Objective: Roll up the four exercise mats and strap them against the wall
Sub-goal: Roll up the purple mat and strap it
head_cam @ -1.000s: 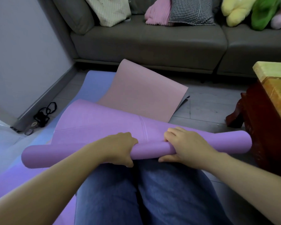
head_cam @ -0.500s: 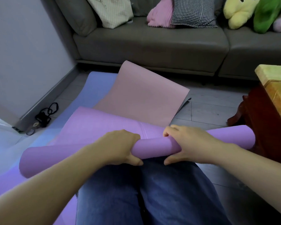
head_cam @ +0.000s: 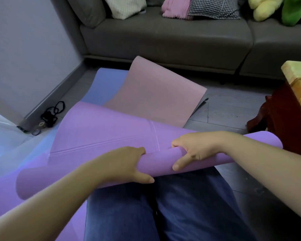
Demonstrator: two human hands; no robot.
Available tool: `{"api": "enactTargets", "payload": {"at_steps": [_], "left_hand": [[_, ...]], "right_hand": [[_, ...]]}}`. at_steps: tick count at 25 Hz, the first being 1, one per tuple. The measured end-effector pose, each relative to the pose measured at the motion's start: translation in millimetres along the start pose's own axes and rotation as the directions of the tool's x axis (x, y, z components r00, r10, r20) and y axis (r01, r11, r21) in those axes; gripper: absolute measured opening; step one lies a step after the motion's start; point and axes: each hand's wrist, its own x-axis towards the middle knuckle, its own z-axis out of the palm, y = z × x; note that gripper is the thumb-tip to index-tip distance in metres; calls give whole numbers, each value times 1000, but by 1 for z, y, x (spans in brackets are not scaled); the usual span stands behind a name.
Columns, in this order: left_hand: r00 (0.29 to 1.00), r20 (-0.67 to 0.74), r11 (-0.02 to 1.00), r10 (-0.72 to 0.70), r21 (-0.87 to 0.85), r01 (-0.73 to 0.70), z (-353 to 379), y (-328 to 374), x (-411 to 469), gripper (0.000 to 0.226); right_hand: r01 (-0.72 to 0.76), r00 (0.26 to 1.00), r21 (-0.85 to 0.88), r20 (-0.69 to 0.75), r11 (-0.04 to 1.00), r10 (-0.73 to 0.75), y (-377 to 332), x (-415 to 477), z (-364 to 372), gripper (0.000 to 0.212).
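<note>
grey sofa [head_cam: 163, 37] | pale wall [head_cam: 24, 49] | grey tile floor [head_cam: 224, 110]

Grey sofa [head_cam: 163, 37] with cushions [head_cam: 214, 7] (checked, pink, striped), plush toys [head_cam: 266, 7], wooden table [head_cam: 297, 94]

Left hand [head_cam: 123, 164] and right hand [head_cam: 196, 148] grip the half-rolled purple mat [head_cam: 101, 134] across denim-clad knees [head_cam: 163, 211].
</note>
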Motion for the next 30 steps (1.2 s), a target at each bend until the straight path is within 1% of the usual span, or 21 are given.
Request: {"api": "enactTargets", "payload": {"at_steps": [1,2,4,6,7,8,9,10,11,12,14,15,16,17,19,21,22,24,26,28,30], "left_hand": [[982,-188,991,6,132,19,13,1,-6,58],[937,-344,958,64,284,39,29,0,-9,64],[879,-461,924,123,376,69,47,0,-12,66],[904,-423,939,60,331,92,45,-1,-11,57],[928,-371,948,30,304,91,38,-1,-11,52],[953,-304,966,15,251,65,32,-3,-9,49],[975,-224,982,10,184,32,26,-6,-4,47],[990,-140,995,11,103,4,19,-8,1,45],[999,-43,1000,20,19,-19,12,-10,6,42],[999,48,999,24,-44,-22,6,-12,11,39],[991,132,994,25,-106,-11,-5,-15,18,37],[994,108,994,26,-111,-14,-5,-15,18,39],[999,31,997,20,-75,-17,-1,-15,17,43],[994,-102,1000,25,17,-24,8,-12,14,51],[878,-459,954,133,298,12,34,-8,9,67],[785,-587,922,197,384,56,49,-5,9,72],[793,-583,928,176,368,64,47,-5,10,68],[869,-488,953,76,292,80,28,-7,11,55],[941,-335,987,39,160,16,12,-13,14,49],[989,-131,998,63,6,-63,-8,-17,19,47],[993,92,992,80,-107,-70,-24,-16,20,45]], "right_hand": [[6,1000,-20,14,1000,-5,-1,4,-2,57],[9,1000,-29,20,1000,-8,-3,7,-4,54],[13,1000,-41,26,999,-12,-5,8,-6,56],[-24,1000,-42,-20,999,23,-6,3,0,57],[-32,993,-56,-117,998,25,-7,-3,8,58],[-1,951,-132,-307,991,-40,-5,-7,20,60],[20,853,-271,-498,962,-158,-3,-11,36,62],[1,745,-400,-611,916,-267,-3,-12,53,67],[-33,670,-469,-666,883,-329,-2,-10,66,72],[-53,653,-471,-684,880,-327,0,-6,71,73],[-59,651,-434,-699,899,-295,6,5,66,67],[-63,660,-434,-693,899,-289,5,7,60,66],[-74,683,-441,-676,894,-277,5,9,53,67],[-78,728,-438,-639,896,-249,3,9,47,68],[-52,834,-349,-531,936,-151,-1,8,36,72],[-39,921,-273,-382,961,-71,-5,9,20,73],[-35,941,-224,-334,974,-43,-5,10,13,73],[-33,944,-165,-328,986,-23,-8,11,8,71],[-28,854,-255,-509,967,-109,-7,12,19,71],[-38,765,-359,-611,933,-204,-11,13,31,69],[-66,831,-334,-541,940,-134,-18,6,18,54]]}}
